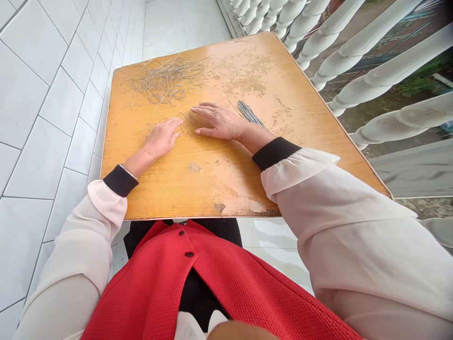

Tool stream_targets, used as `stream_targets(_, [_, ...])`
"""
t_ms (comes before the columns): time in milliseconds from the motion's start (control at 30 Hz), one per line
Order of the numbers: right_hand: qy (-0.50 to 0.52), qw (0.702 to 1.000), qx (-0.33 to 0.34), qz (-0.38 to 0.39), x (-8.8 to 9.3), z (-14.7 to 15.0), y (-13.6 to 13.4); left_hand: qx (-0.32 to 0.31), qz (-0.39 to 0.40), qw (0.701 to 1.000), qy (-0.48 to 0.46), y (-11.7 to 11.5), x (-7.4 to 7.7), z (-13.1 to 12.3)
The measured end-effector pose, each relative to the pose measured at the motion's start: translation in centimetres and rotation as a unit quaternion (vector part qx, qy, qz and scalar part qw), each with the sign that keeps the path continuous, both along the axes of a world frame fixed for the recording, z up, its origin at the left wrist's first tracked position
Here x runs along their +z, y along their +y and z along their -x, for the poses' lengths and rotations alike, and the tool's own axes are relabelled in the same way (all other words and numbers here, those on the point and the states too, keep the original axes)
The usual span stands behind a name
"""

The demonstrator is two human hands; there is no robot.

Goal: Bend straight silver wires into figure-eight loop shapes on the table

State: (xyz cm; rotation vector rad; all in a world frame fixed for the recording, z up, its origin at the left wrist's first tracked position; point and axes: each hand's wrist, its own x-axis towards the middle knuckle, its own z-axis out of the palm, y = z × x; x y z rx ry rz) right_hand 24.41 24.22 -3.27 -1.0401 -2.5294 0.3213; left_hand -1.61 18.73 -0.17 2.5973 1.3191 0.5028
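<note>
The person's left hand [162,138] and right hand [220,122] are both lying flat and palm down on a worn wooden desk [212,182], open and not gripping anything that I can see. The left hand is angled in from the lower left, its fingertips reaching a scatter of small wire loops [184,123]. The right hand is resting with its fingers spread, their tips just beside or over the same loops; exactly which strands they touch is too fine to make out.

Counting from the gap between the hands, with twelve o'clock at the far side of the desk, a tangled pile of wire [164,80] is lying at eleven o'clock. A bundle of straight wires [249,113] is sitting at two o'clock, just past the right hand's fingers.

A thin bracelet [128,172] is circling the left wrist, and black cuffs [120,180] are finishing the pale sleeves [339,222]. Below the desk's near edge, a red jacket [187,283] is showing on the person's front. A white railing [354,61] is running past at two o'clock — the tiled floor [38,141] is spreading out at nine.
</note>
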Motion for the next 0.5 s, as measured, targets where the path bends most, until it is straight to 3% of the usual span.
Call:
stream_targets(67, [0.016,0.999,-0.035,-0.003,0.4,0.0,-0.6,0.008,0.0,1.0,0.0,-0.2,-0.1,0.2])
stream_targets(233, [0.071,0.97,-0.231,0.015,0.4,0.6,-2.0,0.065,-0.012,0.998,-0.008,0.9,-0.8,-0.2])
stream_targets(367, [0.075,0.964,-0.256,-0.007,0.4,0.7,-2.7,0.086,-0.03,0.995,-0.032,1.5,-1.1,-0.8])
stream_targets(500, [0.051,0.963,-0.266,0.008,1.2,0.7,-4.2,0.111,-0.005,0.994,-0.017,0.7,-0.6,-0.9])
